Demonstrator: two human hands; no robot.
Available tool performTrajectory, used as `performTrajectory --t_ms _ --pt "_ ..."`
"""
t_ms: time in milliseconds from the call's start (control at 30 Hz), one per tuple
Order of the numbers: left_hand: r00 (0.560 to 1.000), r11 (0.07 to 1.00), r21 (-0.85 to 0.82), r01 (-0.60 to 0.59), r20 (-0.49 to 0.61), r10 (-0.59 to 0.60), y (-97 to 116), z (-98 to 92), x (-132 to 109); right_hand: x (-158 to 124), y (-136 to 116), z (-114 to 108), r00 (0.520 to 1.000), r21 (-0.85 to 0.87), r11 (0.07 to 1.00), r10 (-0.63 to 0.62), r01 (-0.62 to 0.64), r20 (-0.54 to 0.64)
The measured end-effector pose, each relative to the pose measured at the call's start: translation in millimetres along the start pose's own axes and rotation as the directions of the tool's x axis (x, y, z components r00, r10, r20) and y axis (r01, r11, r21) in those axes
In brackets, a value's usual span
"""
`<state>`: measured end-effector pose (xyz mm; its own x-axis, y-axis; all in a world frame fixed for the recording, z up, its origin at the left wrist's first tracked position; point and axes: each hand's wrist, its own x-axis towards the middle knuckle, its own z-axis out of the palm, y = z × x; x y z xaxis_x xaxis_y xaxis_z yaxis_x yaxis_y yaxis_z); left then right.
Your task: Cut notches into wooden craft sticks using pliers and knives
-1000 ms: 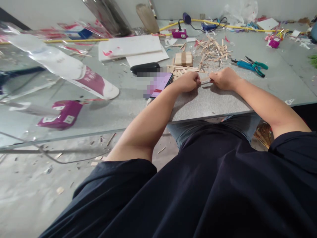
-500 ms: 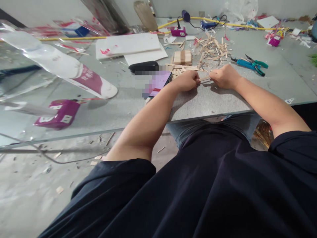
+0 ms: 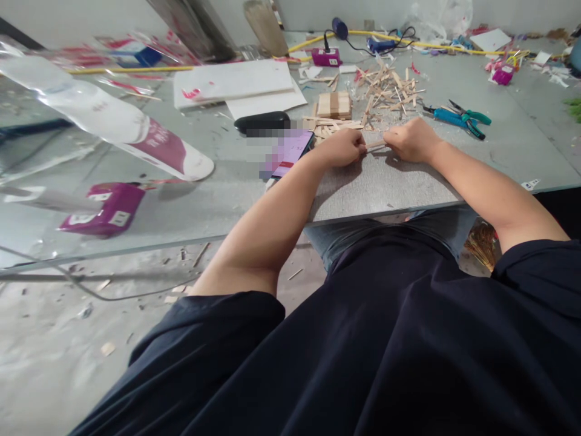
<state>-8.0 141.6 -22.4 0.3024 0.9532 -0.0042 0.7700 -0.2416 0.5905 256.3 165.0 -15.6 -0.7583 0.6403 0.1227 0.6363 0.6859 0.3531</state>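
Observation:
A thin wooden craft stick [image 3: 375, 145] spans the gap between my two hands, just above the table near its front edge. My left hand [image 3: 345, 147] is closed on its left end. The other end is pinched in my right hand [image 3: 411, 140]. Behind my left hand lie several loose craft sticks [image 3: 333, 128] and a banded bundle of sticks [image 3: 334, 105]. A larger heap of sticks and broken pieces [image 3: 393, 88] spreads farther back. The phone [image 3: 293, 154], its screen lit, rests beside my left wrist.
Blue-handled pliers [image 3: 458, 117] lie right of my right hand. Left are a black case [image 3: 262, 123], white sheets [image 3: 236, 82], a plastic bottle [image 3: 149, 139] and a purple power socket [image 3: 106, 209]. A yellow cable [image 3: 436, 46] runs along the back. The table's front edge [image 3: 385, 211] faces my body.
Both hands keep the same grip on the stick, with hardly any movement. The view has shifted very slightly, so things at the left appear a little farther left.

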Motion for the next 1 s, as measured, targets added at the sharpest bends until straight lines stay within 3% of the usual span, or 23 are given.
performTrajectory --t_ms 333,1000 --pt "1.0 1.0 -0.008 0.01 0.0 -0.01 7.3 -3.3 -5.6 -1.0 -6.1 -9.4 0.999 0.005 1.0 0.025 -0.025 0.048" --pt "0.999 0.998 -0.035 0.054 0.009 -0.054 17.0 -5.8 -13.5 -0.9 -7.8 -9.1 0.999 0.041 0.998 0.036 -0.037 0.029"
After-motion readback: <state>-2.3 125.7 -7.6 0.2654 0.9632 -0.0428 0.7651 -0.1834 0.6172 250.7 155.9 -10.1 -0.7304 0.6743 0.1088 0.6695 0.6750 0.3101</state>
